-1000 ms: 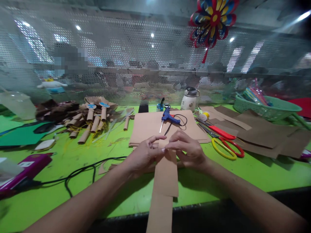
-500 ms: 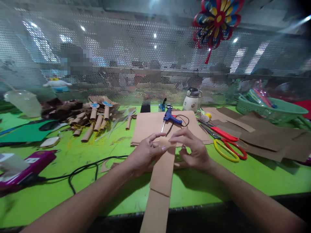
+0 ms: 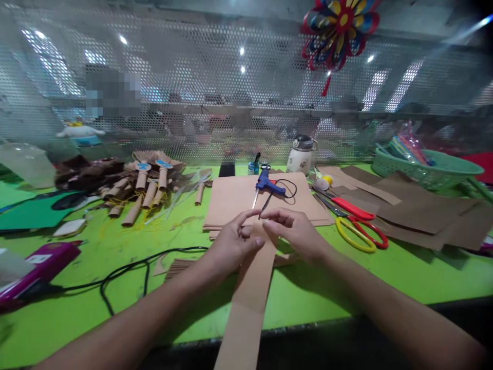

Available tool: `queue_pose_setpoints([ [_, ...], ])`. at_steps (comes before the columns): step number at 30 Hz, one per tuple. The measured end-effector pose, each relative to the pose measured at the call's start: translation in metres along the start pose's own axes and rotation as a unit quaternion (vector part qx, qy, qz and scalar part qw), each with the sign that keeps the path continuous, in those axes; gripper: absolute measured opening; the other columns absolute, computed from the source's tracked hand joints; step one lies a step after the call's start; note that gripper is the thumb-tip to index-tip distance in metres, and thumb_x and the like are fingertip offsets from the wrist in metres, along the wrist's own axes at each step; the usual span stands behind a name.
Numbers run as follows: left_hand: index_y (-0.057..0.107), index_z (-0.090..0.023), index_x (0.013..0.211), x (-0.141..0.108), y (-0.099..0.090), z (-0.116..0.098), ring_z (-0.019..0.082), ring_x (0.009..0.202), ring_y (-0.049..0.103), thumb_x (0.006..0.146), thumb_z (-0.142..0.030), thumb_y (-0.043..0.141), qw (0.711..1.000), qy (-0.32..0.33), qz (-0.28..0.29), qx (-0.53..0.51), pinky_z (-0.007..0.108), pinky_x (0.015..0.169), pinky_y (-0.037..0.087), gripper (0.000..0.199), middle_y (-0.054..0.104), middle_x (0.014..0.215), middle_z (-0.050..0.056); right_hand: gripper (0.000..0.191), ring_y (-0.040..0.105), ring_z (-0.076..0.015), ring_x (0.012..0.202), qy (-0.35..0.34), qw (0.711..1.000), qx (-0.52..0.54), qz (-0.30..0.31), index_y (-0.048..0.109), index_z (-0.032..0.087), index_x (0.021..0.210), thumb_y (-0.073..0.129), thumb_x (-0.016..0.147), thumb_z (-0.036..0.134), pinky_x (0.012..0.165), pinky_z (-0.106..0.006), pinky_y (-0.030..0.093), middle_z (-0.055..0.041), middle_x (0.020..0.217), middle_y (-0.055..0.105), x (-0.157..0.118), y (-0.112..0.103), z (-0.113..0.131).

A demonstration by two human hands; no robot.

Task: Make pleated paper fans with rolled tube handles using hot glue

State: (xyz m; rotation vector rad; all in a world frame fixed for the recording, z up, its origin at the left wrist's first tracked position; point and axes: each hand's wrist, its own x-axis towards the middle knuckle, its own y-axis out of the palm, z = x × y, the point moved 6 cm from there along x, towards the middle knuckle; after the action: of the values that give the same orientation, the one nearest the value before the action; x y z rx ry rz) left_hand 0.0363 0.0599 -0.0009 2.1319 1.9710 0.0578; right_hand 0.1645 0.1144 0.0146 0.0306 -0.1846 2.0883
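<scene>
A long strip of tan kraft paper (image 3: 250,293) runs from between my hands down over the table's front edge. My left hand (image 3: 236,239) grips its far end, thumb on top and fingers curled beneath. From the other side my right hand (image 3: 295,231) pinches the same end with thumb and forefinger. Just beyond my fingertips lies a stack of tan paper sheets (image 3: 227,200), with a blue glue gun (image 3: 265,182) resting on it. Part of the strip's far end is hidden by my fingers.
Scissors (image 3: 358,231) with red and yellow handles lie at right beside brown paper sheets (image 3: 423,205) and a green basket (image 3: 419,172). Paper rolls (image 3: 150,195) are piled at left. A black cable (image 3: 146,262) leads to a purple power strip (image 3: 46,267). A bottle (image 3: 302,154) stands behind.
My right hand has closed in on the strip's far end, its fingers now lower and nearer my left. The crosswise fold or edge lower on the strip no longer shows. The view has shifted slightly.
</scene>
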Motion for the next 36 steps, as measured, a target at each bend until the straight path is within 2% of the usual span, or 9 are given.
queue_pose_setpoints([
  [4, 0.044, -0.019, 0.137, 0.001, 0.001, 0.001, 0.019, 0.064, 0.068, 0.065, -0.025, 0.084, 1.0, 0.0, 0.002, 0.007, 0.029, 0.059, 0.054, 0.082, 0.071, 0.075, 0.002, 0.028, 0.058, -0.013, 0.069, 0.02, 0.998, 0.051, -0.004, 0.07, 0.017, 0.093, 0.077, 0.072, 0.034, 0.065, -0.027, 0.044, -0.0011, 0.077, 0.066, 0.0, -0.003, -0.007],
  [7, 0.046, -0.019, 0.133, 0.002, 0.0, 0.003, 0.021, 0.067, 0.069, 0.064, -0.026, 0.085, 1.0, -0.012, 0.004, -0.005, 0.031, 0.062, 0.055, 0.08, 0.073, 0.081, 0.005, 0.027, 0.058, -0.0125, 0.068, 0.002, 0.999, 0.051, -0.009, 0.071, 0.017, 0.094, 0.077, 0.072, 0.03, 0.065, -0.027, 0.045, -0.0008, 0.076, 0.066, 0.0, -0.004, -0.006],
  [13, 0.062, -0.015, 0.112, 0.001, -0.001, 0.007, 0.02, 0.073, 0.07, 0.07, -0.038, 0.082, 0.998, -0.059, 0.013, 0.014, 0.028, 0.065, 0.054, 0.052, 0.074, 0.091, 0.009, 0.024, 0.063, -0.0157, 0.075, -0.034, 0.997, 0.065, -0.032, 0.07, 0.016, 0.089, 0.077, 0.069, 0.026, 0.07, -0.029, 0.05, -0.0033, 0.082, 0.069, -0.001, -0.005, 0.0],
  [16, 0.07, -0.011, 0.094, -0.001, -0.002, 0.008, 0.018, 0.067, 0.067, 0.073, -0.045, 0.078, 0.995, -0.081, -0.001, 0.063, 0.025, 0.059, 0.051, 0.041, 0.074, 0.085, 0.011, 0.022, 0.063, -0.0169, 0.078, -0.079, 0.995, 0.036, -0.052, 0.07, 0.016, 0.09, 0.076, 0.069, 0.023, 0.073, -0.031, 0.05, -0.0041, 0.084, 0.069, -0.002, -0.01, 0.005],
  [19, 0.072, -0.011, 0.087, -0.004, -0.001, 0.01, 0.017, 0.056, 0.063, 0.075, -0.047, 0.074, 0.992, -0.102, -0.025, 0.076, 0.025, 0.052, 0.048, 0.037, 0.073, 0.073, 0.009, 0.022, 0.063, -0.0172, 0.078, -0.098, 0.993, 0.027, -0.063, 0.07, 0.017, 0.09, 0.076, 0.07, 0.023, 0.074, -0.032, 0.05, -0.0038, 0.085, 0.07, -0.001, -0.013, 0.008],
  [23, 0.073, -0.012, 0.083, -0.005, 0.001, 0.007, 0.015, 0.056, 0.063, 0.075, -0.043, 0.076, 0.993, -0.091, -0.03, 0.063, 0.023, 0.051, 0.048, 0.032, 0.073, 0.072, 0.008, 0.026, 0.063, -0.0166, 0.08, -0.078, 0.994, 0.056, -0.055, 0.07, 0.018, 0.092, 0.079, 0.07, 0.028, 0.075, -0.031, 0.05, -0.0033, 0.087, 0.07, 0.001, -0.015, 0.006],
  [28, 0.072, -0.011, 0.082, 0.0, -0.002, 0.009, 0.016, 0.058, 0.064, 0.075, -0.041, 0.075, 0.994, -0.088, -0.033, 0.063, 0.023, 0.051, 0.048, 0.03, 0.072, 0.072, 0.009, 0.033, 0.061, -0.0161, 0.083, -0.03, 0.995, 0.096, -0.007, 0.071, 0.021, 0.103, 0.07, 0.081, 0.045, 0.071, -0.029, 0.049, -0.0043, 0.094, 0.069, 0.006, -0.013, -0.004],
  [32, 0.071, -0.011, 0.085, 0.0, -0.003, 0.009, 0.016, 0.057, 0.064, 0.075, -0.04, 0.075, 0.994, -0.09, -0.034, 0.057, 0.025, 0.052, 0.049, 0.031, 0.072, 0.071, 0.009, 0.034, 0.061, -0.0166, 0.079, -0.001, 0.99, 0.144, 0.006, 0.074, 0.021, 0.09, 0.068, 0.08, 0.053, 0.068, -0.029, 0.051, -0.0045, 0.087, 0.07, 0.009, -0.011, -0.01],
  [36, 0.071, -0.01, 0.083, 0.001, -0.002, 0.006, 0.015, 0.055, 0.062, 0.074, -0.038, 0.076, 0.994, -0.09, -0.039, 0.058, 0.025, 0.051, 0.048, 0.029, 0.071, 0.07, 0.008, 0.036, 0.057, -0.0134, 0.065, 0.003, 0.992, 0.13, 0.001, 0.075, 0.018, 0.079, 0.072, 0.076, 0.054, 0.062, -0.029, 0.051, -0.0031, 0.076, 0.067, 0.009, -0.008, -0.011],
])
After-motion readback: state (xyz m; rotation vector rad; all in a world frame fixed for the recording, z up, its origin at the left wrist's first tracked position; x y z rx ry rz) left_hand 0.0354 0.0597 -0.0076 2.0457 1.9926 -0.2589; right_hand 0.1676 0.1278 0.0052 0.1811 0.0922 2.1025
